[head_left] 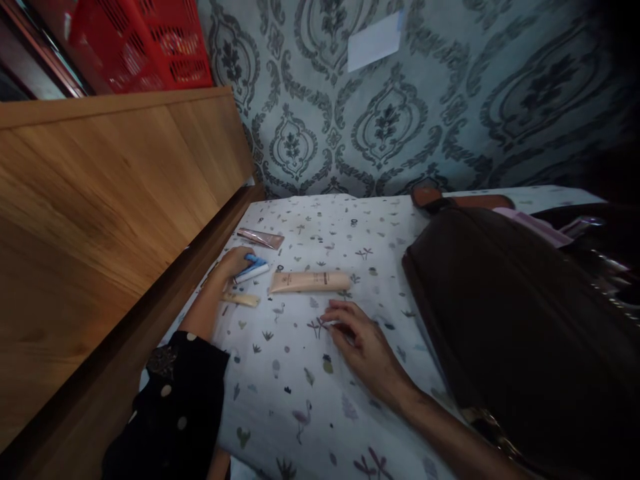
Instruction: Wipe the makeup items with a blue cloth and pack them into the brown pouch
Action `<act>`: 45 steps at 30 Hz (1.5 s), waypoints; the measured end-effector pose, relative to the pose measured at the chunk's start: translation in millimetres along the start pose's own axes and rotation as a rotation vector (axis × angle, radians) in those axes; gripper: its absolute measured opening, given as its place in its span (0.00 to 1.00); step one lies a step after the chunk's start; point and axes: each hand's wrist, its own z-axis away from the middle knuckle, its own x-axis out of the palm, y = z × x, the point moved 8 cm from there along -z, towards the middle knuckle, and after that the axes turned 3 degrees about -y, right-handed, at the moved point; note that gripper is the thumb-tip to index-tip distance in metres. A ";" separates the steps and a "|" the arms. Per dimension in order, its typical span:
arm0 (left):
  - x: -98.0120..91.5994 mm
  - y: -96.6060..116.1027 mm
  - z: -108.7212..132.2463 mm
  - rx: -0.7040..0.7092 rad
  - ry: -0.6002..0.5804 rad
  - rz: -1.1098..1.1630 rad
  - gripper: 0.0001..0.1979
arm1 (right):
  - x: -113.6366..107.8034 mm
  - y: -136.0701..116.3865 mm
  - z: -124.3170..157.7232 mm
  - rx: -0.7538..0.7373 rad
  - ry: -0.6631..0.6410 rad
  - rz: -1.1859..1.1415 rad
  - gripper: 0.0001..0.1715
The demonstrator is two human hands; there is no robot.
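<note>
My left hand (236, 262) is closed around a blue-and-white tube (254, 271), low over the patterned cloth at the left. My right hand (357, 339) rests on the cloth, its fingers loosely curled and apart, with nothing visible in them. Just beyond it lies a large beige squeeze tube (310, 282), on its side and not touched by either hand. A small cream-yellow tube (241, 299) lies close below my left hand. Above that hand, a shiny pinkish tube (261, 238) lies flat near the wooden side.
At the right, a large dark brown bag (505, 300) stands on the white printed cloth (280, 413). A wooden panel (125, 193) borders the left side, with a red plastic basket (150, 53) above it. Patterned wallpaper (330, 100) bearing a white paper (375, 43) covers the back.
</note>
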 end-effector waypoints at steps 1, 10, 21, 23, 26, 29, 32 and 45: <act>-3.3 -0.3 3.7 0.016 0.025 0.016 0.14 | 0.0 0.0 0.5 0.000 -0.002 0.005 0.14; -4.9 14.1 75.2 0.186 0.113 0.117 0.19 | 3.5 -6.9 -1.2 -0.147 -0.031 0.109 0.15; -8.8 53.2 87.9 0.198 0.282 0.159 0.16 | 12.2 -2.7 -8.0 -0.165 -0.101 0.509 0.26; -10.3 76.0 95.2 0.265 0.260 0.195 0.16 | 4.9 -3.3 -8.2 -0.148 -0.039 0.420 0.27; -0.4 121.3 110.2 0.436 0.155 0.248 0.15 | -8.7 -5.1 -7.2 -0.091 0.050 0.211 0.27; 16.9 160.4 126.0 0.623 0.032 0.280 0.16 | -13.7 -5.7 -2.3 -0.027 0.050 0.021 0.21; 28.4 176.3 134.0 0.685 -0.024 0.250 0.15 | -14.3 1.3 5.2 0.065 0.056 -0.124 0.14; 44.3 203.6 145.5 0.683 0.159 0.091 0.16 | -24.4 11.5 9.4 0.226 0.179 -0.524 0.21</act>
